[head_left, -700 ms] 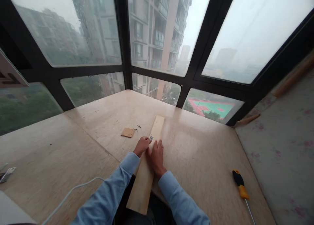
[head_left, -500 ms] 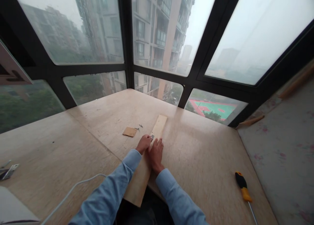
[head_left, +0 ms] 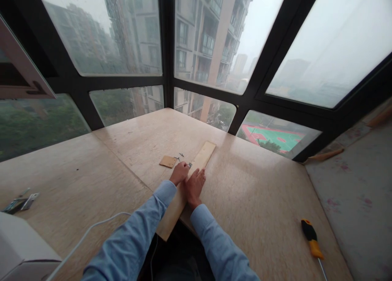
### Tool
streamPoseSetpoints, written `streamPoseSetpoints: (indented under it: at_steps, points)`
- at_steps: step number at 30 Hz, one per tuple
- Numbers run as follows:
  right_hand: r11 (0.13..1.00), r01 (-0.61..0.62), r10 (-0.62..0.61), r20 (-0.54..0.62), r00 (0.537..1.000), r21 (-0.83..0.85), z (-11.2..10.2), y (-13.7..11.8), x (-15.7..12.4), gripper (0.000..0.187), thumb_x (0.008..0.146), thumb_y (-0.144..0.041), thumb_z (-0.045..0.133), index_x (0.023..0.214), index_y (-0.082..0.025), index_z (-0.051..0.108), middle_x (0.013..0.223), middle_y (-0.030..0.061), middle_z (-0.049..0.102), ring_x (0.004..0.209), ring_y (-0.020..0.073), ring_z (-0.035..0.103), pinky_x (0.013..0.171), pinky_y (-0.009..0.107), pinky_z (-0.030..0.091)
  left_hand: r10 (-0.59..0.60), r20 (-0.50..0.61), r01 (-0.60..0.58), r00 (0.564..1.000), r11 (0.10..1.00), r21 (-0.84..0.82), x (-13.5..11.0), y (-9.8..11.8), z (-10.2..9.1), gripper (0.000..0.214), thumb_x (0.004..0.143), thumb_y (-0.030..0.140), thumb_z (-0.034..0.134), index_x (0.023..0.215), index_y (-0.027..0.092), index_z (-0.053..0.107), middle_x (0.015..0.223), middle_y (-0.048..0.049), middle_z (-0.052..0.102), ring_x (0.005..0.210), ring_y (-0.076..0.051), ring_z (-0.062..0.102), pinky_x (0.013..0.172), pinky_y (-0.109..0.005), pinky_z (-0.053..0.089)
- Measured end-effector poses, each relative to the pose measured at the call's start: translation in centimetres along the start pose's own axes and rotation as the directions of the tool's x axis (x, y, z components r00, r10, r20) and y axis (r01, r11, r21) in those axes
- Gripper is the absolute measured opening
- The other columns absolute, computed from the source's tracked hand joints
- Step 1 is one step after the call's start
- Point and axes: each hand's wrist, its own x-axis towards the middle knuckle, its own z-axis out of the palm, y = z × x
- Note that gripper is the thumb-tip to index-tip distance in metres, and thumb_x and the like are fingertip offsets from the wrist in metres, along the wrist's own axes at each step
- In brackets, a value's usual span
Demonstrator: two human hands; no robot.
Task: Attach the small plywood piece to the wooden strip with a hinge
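Note:
A long, pale wooden board (head_left: 204, 155) lies at a slant on the table, its near end jutting over the front edge. My left hand (head_left: 180, 173) is closed in a pinch at the board's left edge, gripping a small metal plate (head_left: 190, 165) that rests on the wood; its exact kind is too small to tell. Fingers stretched out, my right hand (head_left: 195, 186) lies across the board just beside the left one. A small square wood piece (head_left: 168, 161) sits left of the board. Near it are a few small screws (head_left: 181, 154).
On the right lies a screwdriver (head_left: 311, 238) with a black and yellow handle. A white box (head_left: 26, 246), a white cable (head_left: 94, 225) and several metal pieces (head_left: 23, 203) are at the left. Dark-framed windows (head_left: 167, 85) border the table (head_left: 254, 191).
The view has shifted, so the table's things appear further right. The board's near end has swung left and away from me, with both hands staying at the board.

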Motion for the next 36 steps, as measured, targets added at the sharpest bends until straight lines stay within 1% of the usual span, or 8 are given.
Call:
streamPoseSetpoints:
  at_steps: [7,13,17,23,26,29,33,36]
  points:
    - [0.988,-0.035,0.036,-0.006,0.999,0.151,1.3,-1.5,0.5,0.066,0.086,-0.028,0.045,0.139,0.010,0.033,0.150,0.0405,0.015,0.141,0.0434,0.019,0.106,0.066,0.015,0.047,-0.054,-0.041,0.997,0.992,0.118,-0.7,-2.4,-3.8,0.019,0.082,0.020,0.053,0.068,0.016,0.065,0.077,-0.0066,0.069,0.078,-0.018,0.060,0.071,-0.025,0.040]
    - [0.978,-0.003,-0.036,0.182,0.983,0.209,1.2,-1.9,1.8,0.072,0.086,-0.041,0.049,0.140,0.005,0.036,0.152,0.0344,0.020,0.143,0.0437,0.013,0.108,0.065,0.010,-0.034,-0.123,0.093,0.992,0.855,0.510,-1.9,-4.3,-6.8,0.027,0.088,0.025,0.047,0.088,0.016,0.073,0.098,-0.0172,0.070,0.091,-0.027,0.065,0.073,-0.032,0.045]
    - [0.945,0.026,-0.102,0.219,0.970,0.327,-0.3,0.6,2.2,0.074,0.087,-0.040,0.047,0.141,0.008,0.030,0.150,0.0334,0.027,0.142,0.0381,0.024,0.112,0.054,0.019,-0.122,-0.114,0.165,0.986,0.816,0.554,-2.2,-5.0,-7.2,0.027,0.087,0.019,0.046,0.096,0.017,0.071,0.103,-0.0179,0.068,0.096,-0.030,0.065,0.075,-0.035,0.047]
    - [0.863,0.118,-0.223,0.161,0.961,0.492,-3.9,7.3,0.6,0.061,0.088,-0.043,0.046,0.138,-0.008,0.041,0.140,0.0199,0.050,0.130,0.0280,0.047,0.107,0.046,0.037,-0.067,-0.172,0.151,0.983,0.825,0.545,-2.7,-4.0,-6.9,0.030,0.089,0.019,0.045,0.113,0.016,0.062,0.112,-0.0173,0.060,0.100,-0.029,0.063,0.080,-0.036,0.048]
    - [0.830,0.104,-0.235,0.174,0.956,0.547,-6.4,9.7,-0.5,0.053,0.088,-0.044,0.048,0.129,-0.011,0.052,0.130,0.0180,0.060,0.121,0.0270,0.056,0.104,0.046,0.041,0.038,-0.149,0.046,0.988,0.853,0.520,-3.4,-1.8,-5.9,0.029,0.089,0.021,0.047,0.112,0.015,0.062,0.113,-0.0165,0.060,0.100,-0.028,0.061,0.083,-0.036,0.047]
    - [0.811,0.103,-0.265,0.205,0.942,0.576,-9.5,11.2,-1.4,0.042,0.089,-0.047,0.049,0.111,-0.015,0.065,0.116,0.0150,0.067,0.111,0.0258,0.061,0.100,0.044,0.045,0.227,-0.038,-0.190,0.973,0.886,0.424,-4.7,0.9,-3.6,0.031,0.085,0.019,0.052,0.115,0.013,0.061,0.111,-0.0149,0.062,0.104,-0.026,0.059,0.090,-0.034,0.046]
    - [0.772,0.028,-0.253,0.266,0.930,0.635,-13.8,12.9,-2.8,0.036,0.086,-0.049,0.054,0.098,-0.019,0.070,0.102,0.0117,0.072,0.095,0.0238,0.067,0.087,0.039,0.053,0.469,0.041,-0.468,0.883,0.865,0.184,-7.6,4.1,1.5,0.037,0.078,0.001,0.048,0.107,0.015,0.066,0.106,-0.0112,0.064,0.101,-0.022,0.059,0.093,-0.033,0.045]
    - [0.772,-0.108,-0.140,0.333,0.932,0.627,-17.2,15.1,-4.1,0.038,0.082,-0.054,0.059,0.088,-0.019,0.070,0.080,0.0079,0.073,0.065,0.0194,0.067,0.059,0.030,0.054,0.550,0.091,-0.555,0.830,0.831,0.041,-9.9,5.5,5.8,0.039,0.079,-0.002,0.042,0.099,0.016,0.069,0.097,-0.0101,0.067,0.092,-0.021,0.062,0.085,-0.033,0.048]
